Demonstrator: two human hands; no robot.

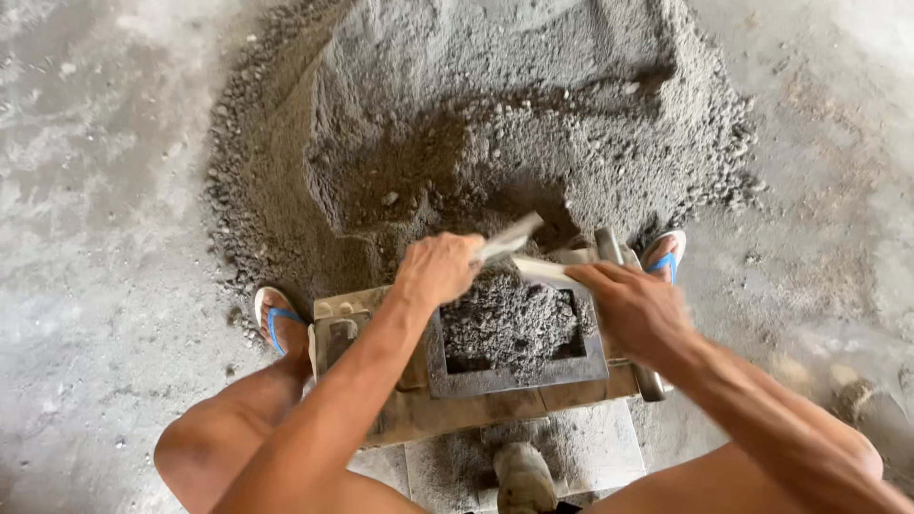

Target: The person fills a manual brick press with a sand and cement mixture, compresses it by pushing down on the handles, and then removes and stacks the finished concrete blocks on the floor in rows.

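A square metal mould (447, 366) sits on a worn block base (419, 414) on the concrete floor (95, 286), and everything else is placed around it. The mould is filled with a dark, crumbly grey sand mix (509, 319), heaped a little at its middle. The left hand (440, 268) hovers over the mould's far left corner, its grip pressed together around the handle of a pale flat tool (509, 235) that slants up and away toward the heap. The right hand (636, 309) lies along the mould's right edge, fingers curled in a tight grip on a second pale strip (545, 270) that crosses the mould's far rim; the strip's far end is blurred. Beyond the mould rises a big pile of the same grey mix (495, 114), hollowed and darker where it meets the mould. A foot in a blue-strapped sandal (276, 322) rests just left of the base, and another sandalled foot (665, 255) shows just right of the mould's far corner. Bare knees frame the near side.
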